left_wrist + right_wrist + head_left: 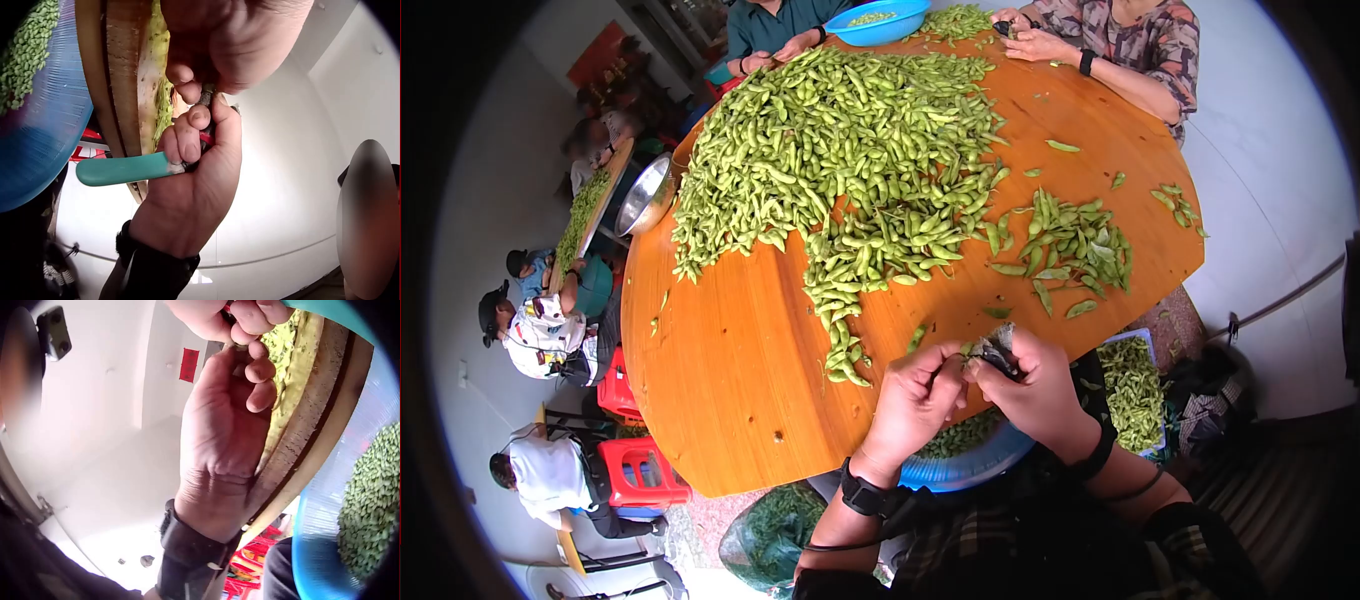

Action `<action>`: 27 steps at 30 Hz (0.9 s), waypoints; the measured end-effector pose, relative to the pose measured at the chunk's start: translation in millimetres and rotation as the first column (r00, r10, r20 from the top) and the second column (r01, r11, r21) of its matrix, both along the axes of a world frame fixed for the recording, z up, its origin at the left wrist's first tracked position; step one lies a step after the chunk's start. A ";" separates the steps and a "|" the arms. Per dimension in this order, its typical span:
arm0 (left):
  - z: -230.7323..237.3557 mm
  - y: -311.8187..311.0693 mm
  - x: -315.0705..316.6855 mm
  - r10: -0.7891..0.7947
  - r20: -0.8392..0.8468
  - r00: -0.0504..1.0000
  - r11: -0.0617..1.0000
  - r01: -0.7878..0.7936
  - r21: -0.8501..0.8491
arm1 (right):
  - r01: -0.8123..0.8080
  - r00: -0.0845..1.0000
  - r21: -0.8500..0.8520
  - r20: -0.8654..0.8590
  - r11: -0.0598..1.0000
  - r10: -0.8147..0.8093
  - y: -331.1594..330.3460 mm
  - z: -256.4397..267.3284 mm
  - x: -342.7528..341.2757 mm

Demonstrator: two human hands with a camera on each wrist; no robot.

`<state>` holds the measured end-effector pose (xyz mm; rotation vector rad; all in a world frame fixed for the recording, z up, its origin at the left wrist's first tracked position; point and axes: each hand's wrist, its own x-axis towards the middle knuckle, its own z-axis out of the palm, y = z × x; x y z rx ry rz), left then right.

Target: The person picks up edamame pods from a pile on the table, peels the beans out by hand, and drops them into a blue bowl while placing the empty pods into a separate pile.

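Note:
In the head view the left hand (915,402), with a black watch, and the right hand (1048,395) meet over the table's near edge. The left wrist view shows the right hand (197,169) with its fingers curled round a tool with a green handle (122,170); its head is mostly hidden. Above it, the left hand (244,40) brings its fingertips against the tool's dark end. The left hand (228,425) pinches a small piece, probably a green pod, largely covered by the fingers. The right hand (228,315) touches it from above.
A large heap of green pods (830,150) covers the wooden table (740,380); a smaller pile (1075,245) lies right. A blue basin (975,470) of shelled beans is below the hands. A crate of pods (1132,390) stands right. People sit across and left.

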<state>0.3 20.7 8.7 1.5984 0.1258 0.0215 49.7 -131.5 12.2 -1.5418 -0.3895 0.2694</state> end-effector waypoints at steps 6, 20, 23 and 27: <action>12.1 1.8 -9.5 0.112 -0.041 0.993 0.986 -0.116 -0.123 | 0.146 0.988 -0.168 0.065 0.975 -0.137 -29.5 5.8 36.2; 23.2 11.2 -77.8 0.001 0.131 0.991 0.677 -0.097 0.730 | -0.067 0.630 -0.637 0.570 0.768 0.528 17.0 24.8 10.9; 34.1 37.2 -50.0 0.314 0.375 0.872 0.387 -0.478 0.789 | -0.033 0.611 -0.690 0.559 0.723 0.561 22.8 15.1 25.7; 11.0 54.6 -36.3 0.296 0.260 0.919 0.259 -0.339 0.905 | 0.169 0.737 -0.711 0.551 0.682 0.391 -12.0 8.4 56.4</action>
